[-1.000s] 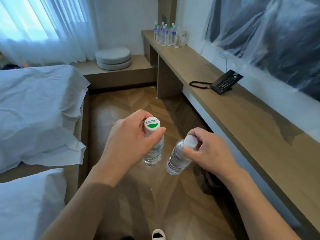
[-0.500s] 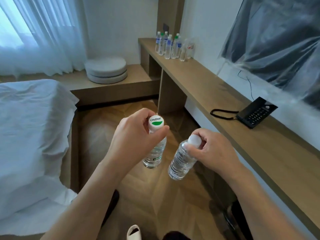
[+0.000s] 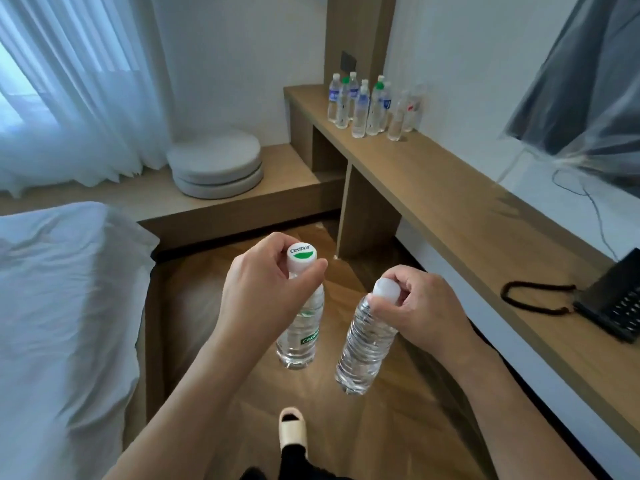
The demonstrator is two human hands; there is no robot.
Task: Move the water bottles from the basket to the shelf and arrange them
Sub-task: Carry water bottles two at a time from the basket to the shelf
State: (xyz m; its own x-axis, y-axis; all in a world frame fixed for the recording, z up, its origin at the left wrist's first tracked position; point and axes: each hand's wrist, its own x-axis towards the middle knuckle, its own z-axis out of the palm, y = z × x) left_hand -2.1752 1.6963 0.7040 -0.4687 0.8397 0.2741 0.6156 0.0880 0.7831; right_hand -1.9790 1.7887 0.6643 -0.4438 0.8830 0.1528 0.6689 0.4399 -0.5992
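Note:
My left hand grips the neck of a clear water bottle with a green-and-white cap; it hangs upright above the floor. My right hand pinches the white cap end of a second, ribbed clear bottle, which hangs tilted with its base toward the left. A long wooden shelf runs along the right wall. At its far end stands a cluster of several water bottles, well ahead of both hands. No basket is in view.
A black telephone with a coiled cord lies on the shelf at the right. A bed with white sheets fills the left side. Round cushions sit on a low wooden platform by the curtain. My slippered foot is on the wooden floor.
I have walked forward along the shelf: the bottle cluster is nearer and the telephone has slid to the right edge. Both hands still hold their bottles the same way.

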